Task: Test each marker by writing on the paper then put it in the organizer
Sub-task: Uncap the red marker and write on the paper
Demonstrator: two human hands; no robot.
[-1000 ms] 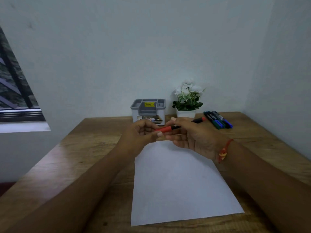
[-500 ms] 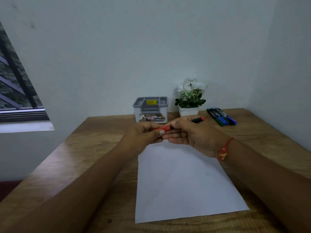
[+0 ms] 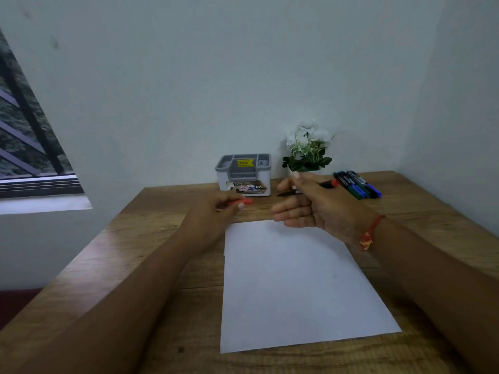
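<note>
Since the left hand [image 3: 216, 210] pinches the red cap [image 3: 241, 202] apart from the marker [image 3: 326, 184] held in the right hand [image 3: 310, 205], its tip seems bared for testing on the paper [image 3: 291, 279] below; the organizer [image 3: 243, 175] waits behind on the bench [image 3: 162, 238].

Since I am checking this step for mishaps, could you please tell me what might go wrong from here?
1. The right hand holds the uncapped marker with its tip bare above the table, beyond the paper; it might stain the wood.
2. The left hand pinches the small red cap; it could slip and roll away.
3. The marker's rear end is near the loose markers and could nudge them.
</note>
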